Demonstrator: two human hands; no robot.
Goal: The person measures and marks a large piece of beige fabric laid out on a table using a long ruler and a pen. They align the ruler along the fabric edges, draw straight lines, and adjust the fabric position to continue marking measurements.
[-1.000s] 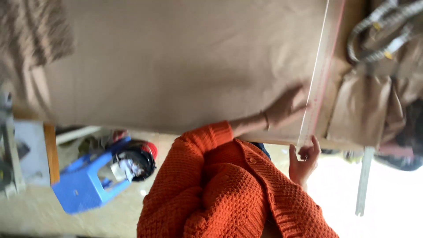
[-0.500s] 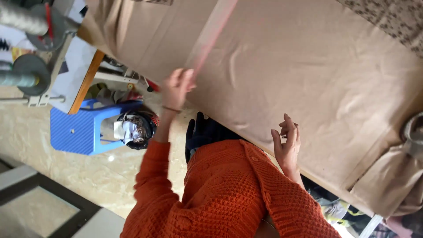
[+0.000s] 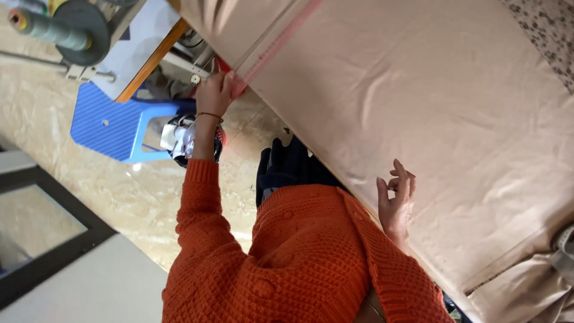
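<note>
Fingers of the left hand (image 3: 213, 93) are clenched around the near end of a long clear ruler (image 3: 272, 43) with a red edge. They pinch it just where it comes off the edge of the worktop (image 3: 335, 170). The right hand (image 3: 396, 204) is released: its fingers (image 3: 406, 179) are loosely curled and spread, grasping nothing. It hovers at the near edge of the beige fabric (image 3: 430, 107); I cannot tell whether it touches the cloth.

From the head view, the ruler lies flat on the fabric and runs away from the left hand up toward the top of the picture. It looks thin, stiff and light. Being so long, it would likely flex and swing if lifted by one end, so a hold nearer its middle, or a hand at each end, would steady it. Its smooth plastic may slide easily on the cloth. The fabric is soft and limp, spread smooth over most of the worktop with a few shallow creases. It would bunch if pushed, and is better pressed flat with a palm than gripped.

By count there are:
- one ruler
- one beige sheet of fabric
- one speckled cloth (image 3: 547, 27) at the far right corner
- one blue plastic stool (image 3: 116, 128) on the pale floor (image 3: 119, 197) beside the left arm
- one cone of thread (image 3: 51, 29) at the top left
- one thin bracelet (image 3: 206, 115) on the left wrist
</note>
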